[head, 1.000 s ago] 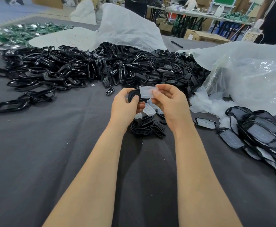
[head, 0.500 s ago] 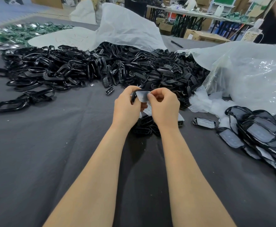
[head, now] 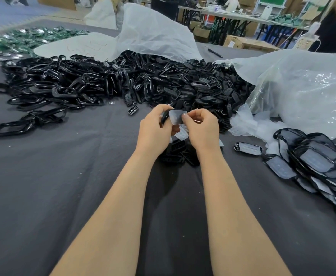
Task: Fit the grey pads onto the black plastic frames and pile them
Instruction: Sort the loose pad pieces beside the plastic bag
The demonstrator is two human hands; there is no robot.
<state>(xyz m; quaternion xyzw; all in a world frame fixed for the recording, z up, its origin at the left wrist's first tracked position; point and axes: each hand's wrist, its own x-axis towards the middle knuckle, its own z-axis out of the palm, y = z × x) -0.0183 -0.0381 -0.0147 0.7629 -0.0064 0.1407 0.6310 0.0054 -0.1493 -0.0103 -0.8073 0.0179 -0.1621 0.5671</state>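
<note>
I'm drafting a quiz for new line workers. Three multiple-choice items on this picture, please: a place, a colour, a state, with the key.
1. Where is the finished pile? A. Far left. B. Near the right edge. C. Under the white bag.
2. What colour is the cloth? A. Red. B. Dark grey. C. Yellow.
3. The pad being fitted is: A. flat on the cloth. B. inside a bag. C. held up off the cloth.
Key: 1 B, it lies right of the right hand; 2 B, it is dark grey throughout; 3 C, the right hand pinches it while the left hand holds the frame.
</note>
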